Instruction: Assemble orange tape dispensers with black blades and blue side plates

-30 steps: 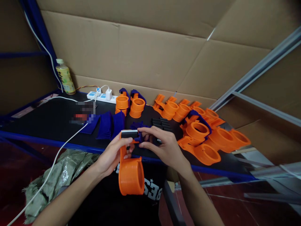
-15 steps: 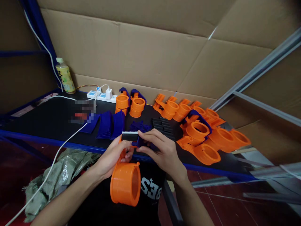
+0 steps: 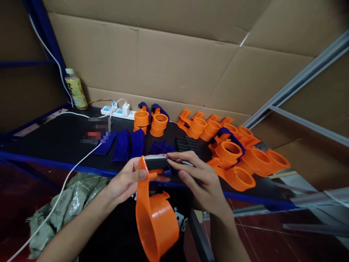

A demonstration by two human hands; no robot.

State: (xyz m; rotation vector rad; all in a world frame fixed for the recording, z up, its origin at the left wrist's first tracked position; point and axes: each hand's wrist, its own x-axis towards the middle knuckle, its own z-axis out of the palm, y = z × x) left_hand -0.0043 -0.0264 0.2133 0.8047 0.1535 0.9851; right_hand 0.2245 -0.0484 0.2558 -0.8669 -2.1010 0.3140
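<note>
Over the near edge of a black-topped bench (image 3: 60,140), a person's left grip (image 3: 127,183) clasps an orange ring holder (image 3: 166,225) — its ring hanging below the fingers — while the right grip (image 3: 204,178) has fingertips at the end of a black block (image 3: 156,163) on the holder's arm, pinching or merely touching, one cannot tell. Behind stand a capped bottle (image 3: 75,91), contents unclear, and stacked orange rings (image 3: 159,125); the right grip partly hides black pieces (image 3: 188,142) beside blue plates (image 3: 121,146).

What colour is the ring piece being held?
The ring piece is orange, seen best in the head view.
</note>
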